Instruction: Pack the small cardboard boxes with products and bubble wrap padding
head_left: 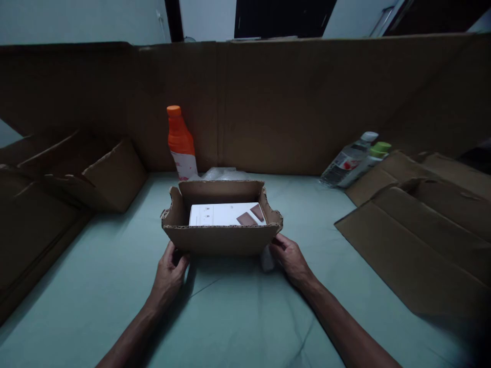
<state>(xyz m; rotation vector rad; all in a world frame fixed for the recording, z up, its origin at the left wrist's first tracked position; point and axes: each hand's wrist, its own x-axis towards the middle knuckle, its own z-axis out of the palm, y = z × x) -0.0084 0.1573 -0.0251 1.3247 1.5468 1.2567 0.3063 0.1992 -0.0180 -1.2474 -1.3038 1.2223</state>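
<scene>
In the middle of the head view is an open-topped cardboard box [222,241] with ragged, torn edges. A white printed box [215,214] with brown pictures lies inside it. My left hand [171,271] grips the cardboard box at its lower left corner, thumb toward me and the other fingers partly hidden behind. My right hand [289,258] holds the lower right corner, its fingertips tucked against the side. Just beside the right fingers, a small clear plastic piece [267,259] shows under the box's edge.
An orange-topped bottle [181,143] stands behind, near bubble wrap [224,174]. Two bottles, one a clear bottle [347,158], lean at the right by cardboard flaps [414,245]. Another cardboard box [103,179] is at left. A tall cardboard wall [276,107] closes the back of the pale green surface [238,317].
</scene>
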